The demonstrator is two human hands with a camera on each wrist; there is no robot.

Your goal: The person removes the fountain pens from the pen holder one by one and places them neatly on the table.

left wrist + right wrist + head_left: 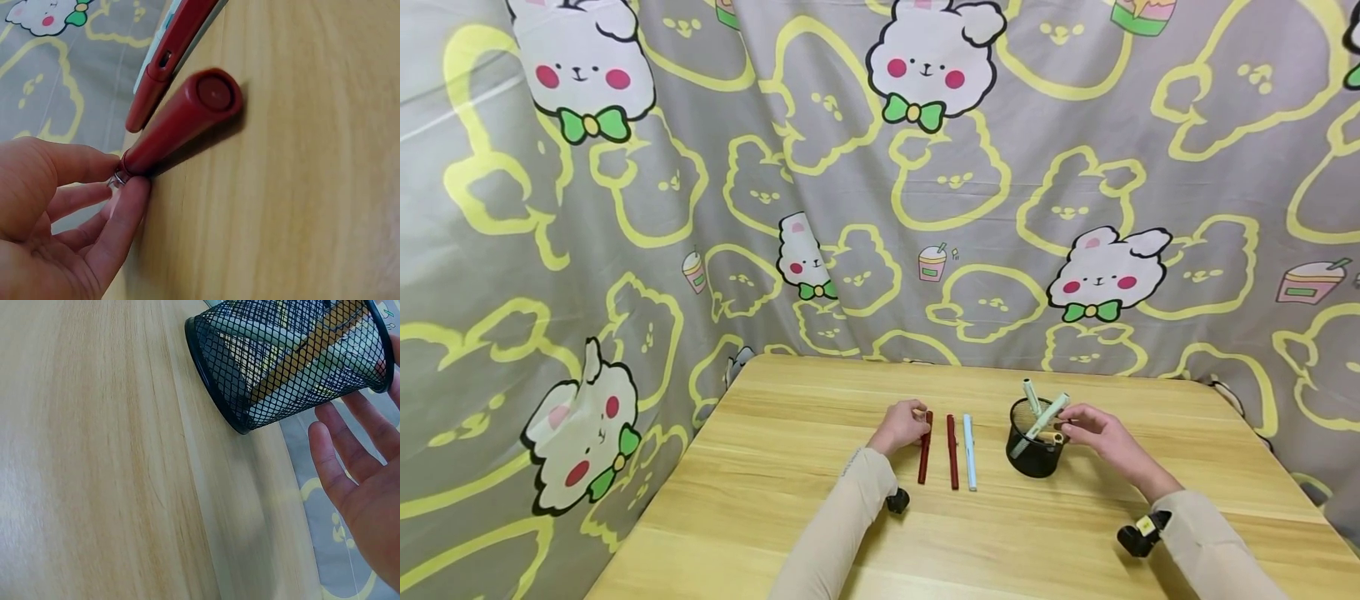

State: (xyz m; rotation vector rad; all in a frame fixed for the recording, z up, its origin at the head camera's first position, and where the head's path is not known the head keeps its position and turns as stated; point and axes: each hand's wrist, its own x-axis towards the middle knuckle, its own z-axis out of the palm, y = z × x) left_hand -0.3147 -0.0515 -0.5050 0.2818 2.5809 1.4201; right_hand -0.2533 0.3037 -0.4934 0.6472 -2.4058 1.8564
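Note:
In the head view, my left hand pinches a dark red pen near its clip end, thumb and finger around the barrel. The pen lies lengthwise on the table. Right of it lie a second dark red pen and a light blue pen. My right hand is at the rim of a black mesh pen holder, fingers loosely extended. Pale green pens lean inside, and a brownish one shows through the mesh. Whether the fingertips touch the rim or a pen is hard to tell.
The wooden table runs back to a grey curtain with cartoon rabbits. Black wrist cameras sit on both sleeves.

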